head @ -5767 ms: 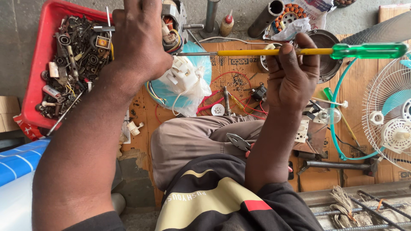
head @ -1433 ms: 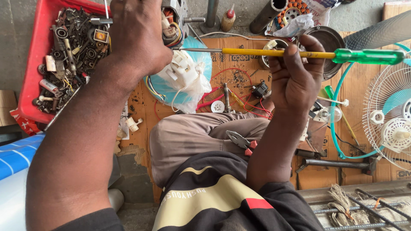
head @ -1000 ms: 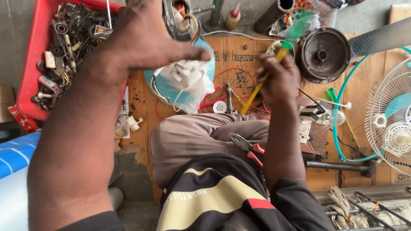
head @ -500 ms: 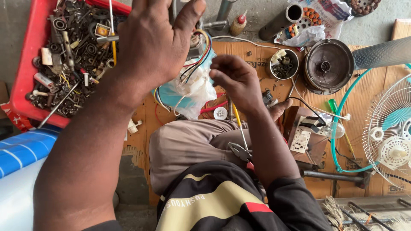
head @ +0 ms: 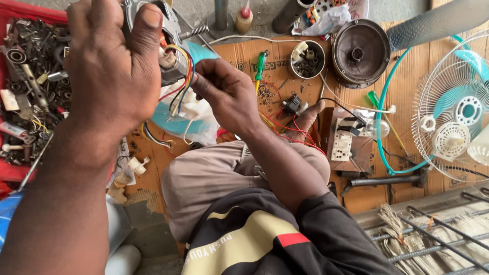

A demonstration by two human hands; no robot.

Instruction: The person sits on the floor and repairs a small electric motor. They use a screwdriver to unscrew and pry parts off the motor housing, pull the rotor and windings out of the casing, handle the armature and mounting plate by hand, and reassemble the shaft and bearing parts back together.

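Your left hand (head: 109, 76) grips the fan motor (head: 165, 38), fingers wrapped over its housing and raised above your lap, apparently so the wire side faces you. Your right hand (head: 229, 94) pinches the coloured wires (head: 183, 69) between fingertips just beside the motor (grip closed on the strands). The red parts tray (head: 15, 170) crowds the left edge; the fan guard (head: 453, 109) takes up the right. The green-handled screwdriver (head: 261, 63) and small bowl of parts (head: 307, 59) lie on the cardboard (head: 407, 76) beyond your hands. Open room is confined to the space over your knees.
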